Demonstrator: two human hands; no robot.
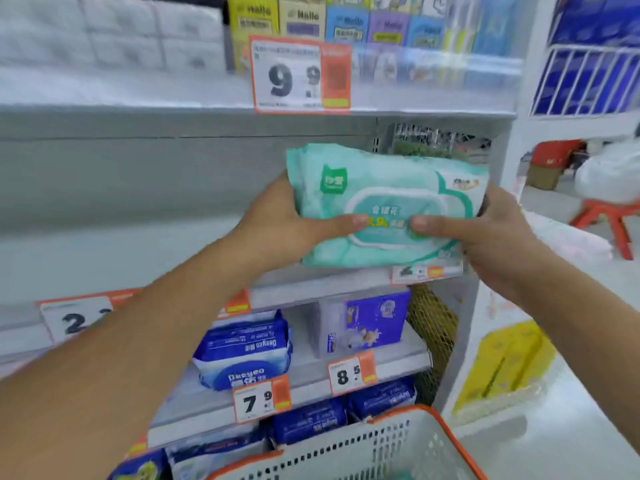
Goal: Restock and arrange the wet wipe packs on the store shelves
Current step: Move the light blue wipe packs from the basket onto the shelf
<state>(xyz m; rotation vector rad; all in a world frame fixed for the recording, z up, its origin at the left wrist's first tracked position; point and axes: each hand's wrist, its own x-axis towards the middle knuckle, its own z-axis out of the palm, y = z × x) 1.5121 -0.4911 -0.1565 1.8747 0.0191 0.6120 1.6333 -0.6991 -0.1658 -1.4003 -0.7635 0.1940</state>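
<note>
My left hand (pixel 277 216) and right hand (pixel 485 233) clamp a stack of mint-green wet wipe packs (pixel 384 206) at centre frame, just above the middle shelf (pixel 322 284). That shelf looks mostly bare leftward, so I judge restocking barely begun.

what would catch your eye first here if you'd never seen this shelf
The mint-green wet wipe pack at centre, held by the left hand and right hand before a bare middle shelf. Next, the big 9.9 price tag above it, and blue packs stacked lower down.
</note>
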